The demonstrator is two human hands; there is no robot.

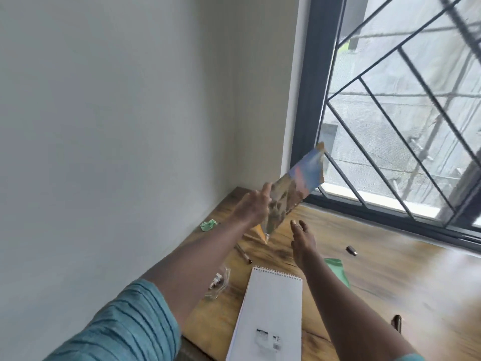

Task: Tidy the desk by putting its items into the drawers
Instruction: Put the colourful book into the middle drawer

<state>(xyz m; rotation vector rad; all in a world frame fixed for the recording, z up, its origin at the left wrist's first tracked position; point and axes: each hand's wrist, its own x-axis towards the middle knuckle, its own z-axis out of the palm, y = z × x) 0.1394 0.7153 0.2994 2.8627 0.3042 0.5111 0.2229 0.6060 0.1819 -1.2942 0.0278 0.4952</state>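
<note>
My left hand [253, 205] grips a thin book with a colourful picture cover [299, 183] and holds it tilted up in the air above the back of the wooden desk [390, 277]. Just right of the book's lower end, my right hand [303, 237] hovers with relaxed fingers and holds nothing. On the desk lie a white spiral notepad [270, 311], a pen [243, 254], a small black USB stick [352, 250], a green sheet [337, 270] partly under my right arm, a crumpled green paper [208, 225] and a clear plastic bag with small parts [218, 281].
A white wall runs along the desk's left side. A barred window [390, 113] stands behind the desk. A dark object [397, 323] lies near the front right, beside my right forearm. No drawer is in view.
</note>
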